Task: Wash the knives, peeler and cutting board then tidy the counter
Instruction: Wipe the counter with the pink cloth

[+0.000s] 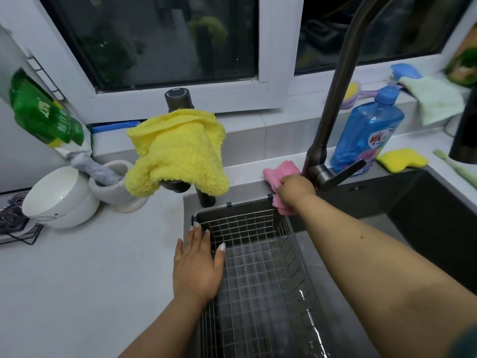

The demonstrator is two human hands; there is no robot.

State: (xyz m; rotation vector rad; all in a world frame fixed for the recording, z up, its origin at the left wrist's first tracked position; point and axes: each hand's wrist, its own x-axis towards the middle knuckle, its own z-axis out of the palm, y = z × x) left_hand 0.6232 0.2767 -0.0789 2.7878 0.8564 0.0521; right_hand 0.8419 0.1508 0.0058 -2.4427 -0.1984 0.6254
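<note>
White counter (85, 280) beside dark sink (426, 202)

We can see white Chinese writing on the green bag (44, 112) at the left, but it is too blurry for us to read. The blue bottle (366, 135) by the tap has a label with big red Chinese signs that we cannot make out. The black round cap (179, 95) has tiny letters, too small to read.

Crumpled pink cloth (276, 174) on sink ledge (245, 174)
</note>
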